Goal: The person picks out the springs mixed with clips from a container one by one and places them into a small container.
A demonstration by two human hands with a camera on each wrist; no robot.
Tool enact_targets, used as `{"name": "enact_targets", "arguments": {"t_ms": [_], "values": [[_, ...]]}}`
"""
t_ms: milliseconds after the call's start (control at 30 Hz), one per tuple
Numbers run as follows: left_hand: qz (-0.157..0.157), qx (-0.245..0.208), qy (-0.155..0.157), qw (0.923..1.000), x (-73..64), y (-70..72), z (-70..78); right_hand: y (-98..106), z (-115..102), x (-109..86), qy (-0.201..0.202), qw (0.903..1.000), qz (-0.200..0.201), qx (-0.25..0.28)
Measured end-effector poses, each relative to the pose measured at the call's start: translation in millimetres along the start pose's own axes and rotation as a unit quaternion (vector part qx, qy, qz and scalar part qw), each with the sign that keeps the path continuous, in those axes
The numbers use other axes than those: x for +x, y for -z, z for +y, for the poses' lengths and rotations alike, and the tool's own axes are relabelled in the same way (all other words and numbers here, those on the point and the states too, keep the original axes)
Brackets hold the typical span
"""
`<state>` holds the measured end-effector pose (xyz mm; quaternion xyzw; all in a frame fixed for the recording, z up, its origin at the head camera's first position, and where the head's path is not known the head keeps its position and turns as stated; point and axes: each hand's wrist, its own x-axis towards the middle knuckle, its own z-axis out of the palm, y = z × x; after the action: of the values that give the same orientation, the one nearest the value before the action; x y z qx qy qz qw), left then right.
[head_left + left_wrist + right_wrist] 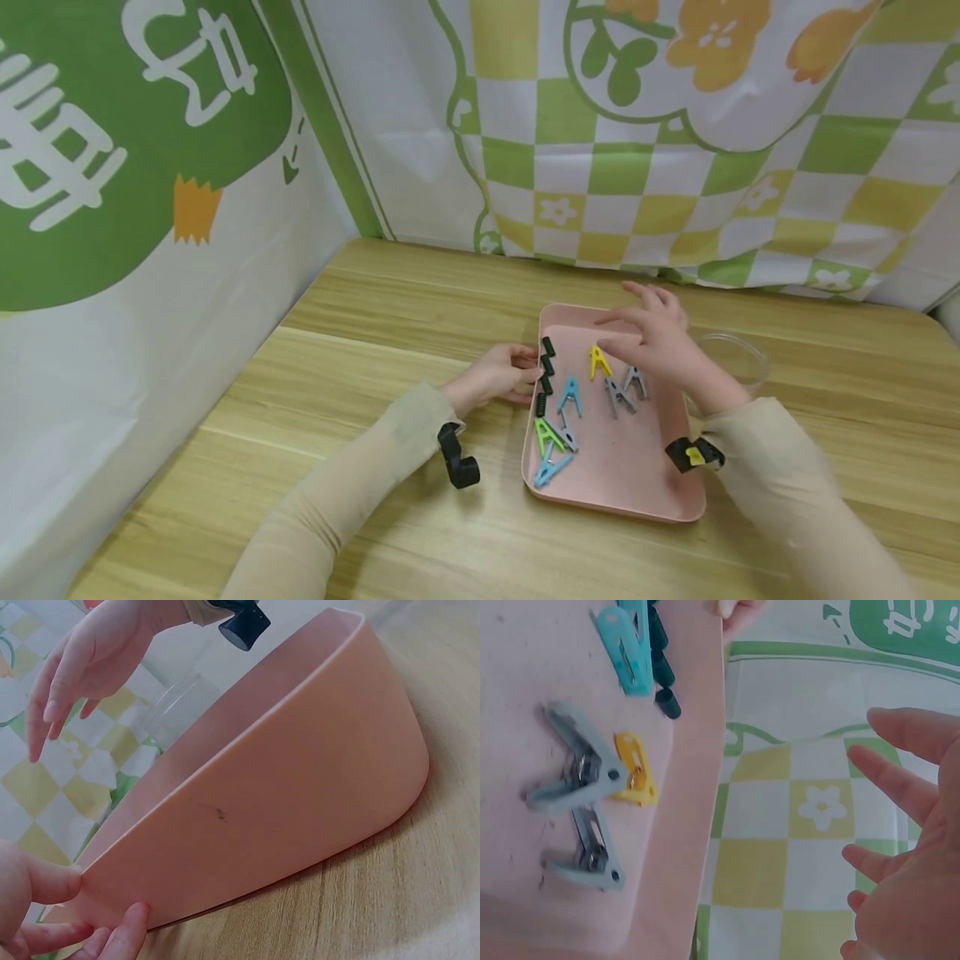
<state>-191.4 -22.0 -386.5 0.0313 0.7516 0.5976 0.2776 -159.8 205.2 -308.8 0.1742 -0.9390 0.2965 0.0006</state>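
My left hand (491,377) grips the pink tray (617,467)
Probably for steadiness; my right hand (660,343) hovers empty, fingers spread, near the yellow clip (597,353).

seven clips (597,355), four black cylinders (547,365), one tray (618,471)

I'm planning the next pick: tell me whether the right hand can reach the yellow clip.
Probably yes: the right hand, empty, hovers by the yellow clip; the open pink tray leaves it uncovered above, though a gray clip sits close.
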Motion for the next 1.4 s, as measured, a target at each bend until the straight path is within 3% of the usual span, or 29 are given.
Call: {"name": "enact_targets", "arguments": {"t_ms": [333, 633, 933, 1400], "values": [[0.004, 0.007, 0.003, 1.0000, 0.7, -0.3, -0.6, -20.2, -3.0, 11.2, -0.025, 0.9985, -0.028, -0.039], [0.001, 0.007, 0.000, 1.0000, 1.3, 0.2, 0.9, -33.5, -1.1, 27.6, -0.042, 0.9972, -0.047, -0.041], [0.004, 0.008, 0.002, 1.0000, -0.6, -0.1, 0.9, -47.0, 5.9, 45.6, -0.070, 0.9910, -0.087, -0.073], [0.007, 0.005, 0.000, 1.0000, 0.8, -0.8, -0.5, -67.2, 11.8, 59.4, -0.096, 0.9896, -0.071, -0.080]]}}
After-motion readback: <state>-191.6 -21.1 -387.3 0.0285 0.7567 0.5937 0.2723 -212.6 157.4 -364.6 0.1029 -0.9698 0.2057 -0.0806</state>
